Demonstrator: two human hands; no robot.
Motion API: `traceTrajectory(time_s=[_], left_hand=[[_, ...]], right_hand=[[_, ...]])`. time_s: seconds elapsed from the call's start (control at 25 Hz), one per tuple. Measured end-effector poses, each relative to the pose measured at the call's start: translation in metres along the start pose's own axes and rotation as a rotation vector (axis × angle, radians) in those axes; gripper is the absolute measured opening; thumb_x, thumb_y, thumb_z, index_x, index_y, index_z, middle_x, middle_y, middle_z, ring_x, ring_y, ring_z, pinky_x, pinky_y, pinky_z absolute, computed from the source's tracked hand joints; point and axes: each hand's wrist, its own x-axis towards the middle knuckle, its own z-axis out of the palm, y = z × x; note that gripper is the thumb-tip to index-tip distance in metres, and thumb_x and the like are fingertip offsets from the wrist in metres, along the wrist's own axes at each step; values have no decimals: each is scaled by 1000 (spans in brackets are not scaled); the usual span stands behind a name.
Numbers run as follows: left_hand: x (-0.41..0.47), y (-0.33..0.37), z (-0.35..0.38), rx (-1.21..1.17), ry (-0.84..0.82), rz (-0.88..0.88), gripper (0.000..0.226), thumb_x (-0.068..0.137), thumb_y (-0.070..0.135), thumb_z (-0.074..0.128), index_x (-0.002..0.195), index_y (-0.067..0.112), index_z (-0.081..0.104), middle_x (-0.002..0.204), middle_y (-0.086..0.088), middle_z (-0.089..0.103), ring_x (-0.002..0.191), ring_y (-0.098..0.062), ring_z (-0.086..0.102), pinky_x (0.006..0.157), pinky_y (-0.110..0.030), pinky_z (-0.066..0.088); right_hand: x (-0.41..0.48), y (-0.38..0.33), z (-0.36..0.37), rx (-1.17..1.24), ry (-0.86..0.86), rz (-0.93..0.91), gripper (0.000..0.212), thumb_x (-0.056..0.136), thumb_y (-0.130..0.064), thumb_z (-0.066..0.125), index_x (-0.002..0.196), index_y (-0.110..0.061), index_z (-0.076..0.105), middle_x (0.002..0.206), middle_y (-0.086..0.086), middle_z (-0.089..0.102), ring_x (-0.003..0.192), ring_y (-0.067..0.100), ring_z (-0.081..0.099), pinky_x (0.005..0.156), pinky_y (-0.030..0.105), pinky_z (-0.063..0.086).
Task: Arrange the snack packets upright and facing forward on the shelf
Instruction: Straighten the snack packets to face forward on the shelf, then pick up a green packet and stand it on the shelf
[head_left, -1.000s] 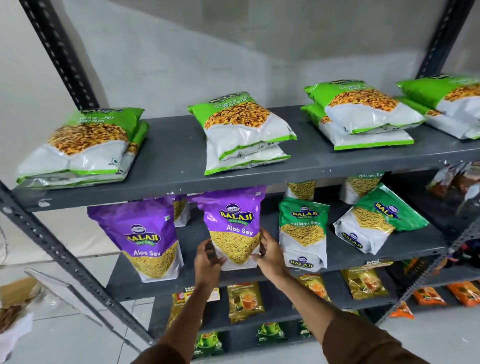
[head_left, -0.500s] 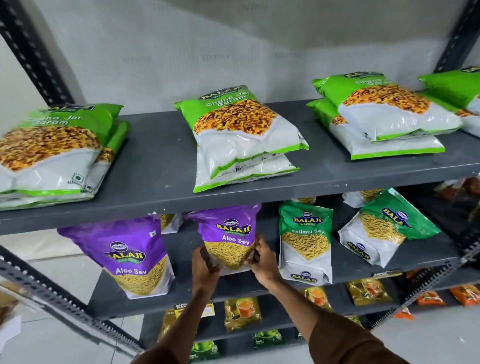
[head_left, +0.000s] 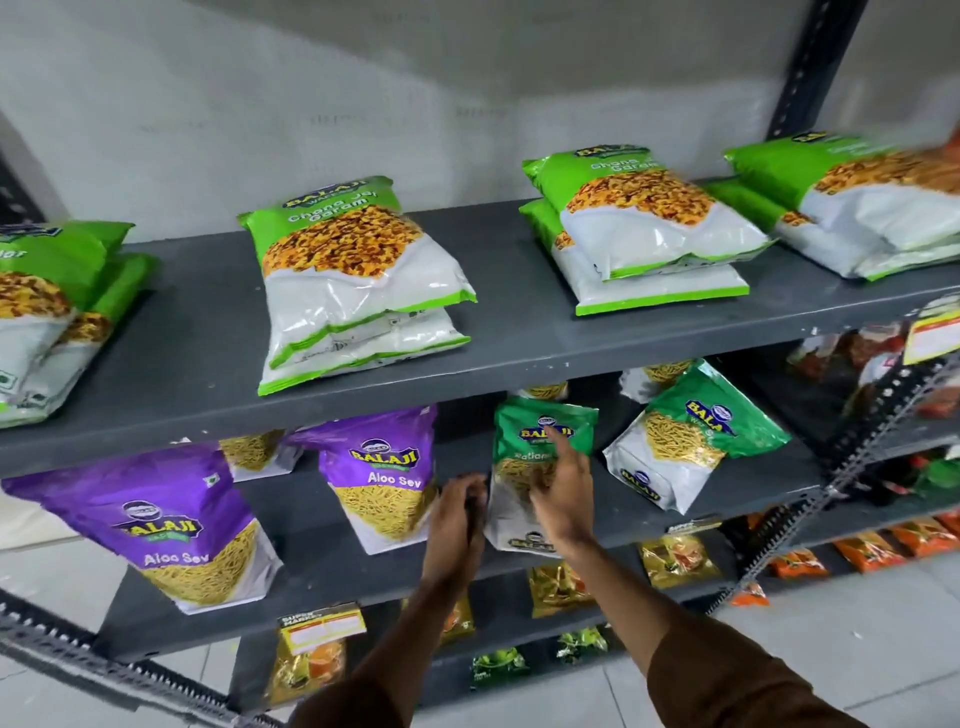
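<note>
On the middle shelf (head_left: 311, 566) a purple Aloo Sev packet (head_left: 384, 467) stands upright and faces forward, with no hand on it. Right of it stands a green Ratlami Sev packet (head_left: 540, 426). My left hand (head_left: 457, 514) is at that packet's left edge with its fingers curled; a grip cannot be made out. My right hand (head_left: 563, 493) hovers in front of the packet, fingers spread. Another purple Aloo Sev packet (head_left: 156, 519) leans at the left. A second green packet (head_left: 691, 436) lies tilted at the right.
The top shelf (head_left: 519, 353) carries flat stacks of green-and-white Chana Jor Garam packets (head_left: 353, 280), with more (head_left: 644, 234) to the right. Small packets (head_left: 675, 561) line the lower shelves. A slotted metal upright (head_left: 852, 457) crosses at the right.
Both hands have left the middle purple Aloo Sev packet and moved right to the green Ratlami Sev packet. The view has shifted closer and to the right.
</note>
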Motion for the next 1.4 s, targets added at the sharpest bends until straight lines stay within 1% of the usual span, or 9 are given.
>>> traceTrajectory(time_s=[0.12, 0.2, 0.32, 0.56, 0.68, 0.76, 0.96, 1.12, 1.4], left_hand=[[26, 22, 33, -101, -73, -155, 34, 96, 45, 42, 122, 26, 50, 121, -1, 64, 113, -19, 60, 91, -33, 47], [36, 17, 51, -159, -93, -433, 48, 94, 46, 46, 129, 13, 50, 130, -15, 60, 121, -33, 57, 97, -36, 45], [39, -9, 66, -254, -139, -673, 75, 76, 65, 51, 127, 10, 57, 128, -19, 62, 114, -37, 61, 96, -47, 51], [-5, 11, 61, -324, -24, -490, 18, 87, 38, 62, 89, 22, 69, 82, 1, 73, 87, -29, 70, 70, -38, 54], [-35, 19, 55, -392, 25, -390, 27, 77, 48, 68, 82, 21, 70, 67, 5, 71, 68, -23, 65, 61, -43, 53], [-55, 31, 51, -484, 52, -364, 27, 76, 39, 75, 90, 17, 72, 82, -4, 77, 77, -23, 66, 70, -50, 56], [-108, 91, 32, -633, 104, -250, 33, 74, 16, 73, 106, 7, 69, 100, -5, 78, 92, -21, 74, 79, -33, 60], [-135, 130, 24, -643, 152, -126, 35, 80, -2, 69, 115, -1, 64, 104, -9, 77, 91, -19, 74, 72, -25, 59], [-159, 160, 30, -668, 170, -49, 35, 81, -3, 68, 115, 1, 65, 100, -4, 78, 88, -16, 75, 69, -22, 58]], right_hand=[[-2, 30, -18, -95, 2, 252, 68, 80, -22, 70, 142, -13, 42, 140, 14, 51, 128, 37, 48, 103, 50, 45], [-3, 49, -18, -16, -88, 469, 70, 83, -37, 68, 140, -7, 40, 140, 19, 50, 131, 40, 46, 106, 50, 41], [-8, 58, -19, 234, -264, 621, 55, 92, -44, 59, 134, -10, 47, 112, 9, 65, 112, 32, 60, 93, 42, 50], [-46, 42, -62, 502, -287, 438, 53, 97, -26, 57, 146, -24, 37, 130, -14, 52, 124, 17, 50, 109, 43, 43], [-71, 40, -88, 591, -264, 344, 53, 97, -18, 57, 146, -20, 37, 116, -23, 53, 107, -4, 54, 93, 11, 43], [-89, 47, -103, 607, -252, 286, 46, 95, -19, 60, 136, -31, 44, 129, -14, 60, 102, -17, 61, 82, -1, 44], [-130, 50, -148, 666, -258, 143, 51, 94, -24, 61, 143, -24, 45, 139, -6, 61, 132, 12, 55, 113, 40, 42], [-154, 38, -185, 711, -207, 48, 51, 95, -18, 60, 142, -27, 45, 142, -8, 59, 135, 11, 52, 113, 35, 40], [-166, 42, -215, 691, -162, -30, 53, 92, -18, 59, 142, -33, 46, 141, -11, 59, 135, 11, 51, 112, 38, 38]])
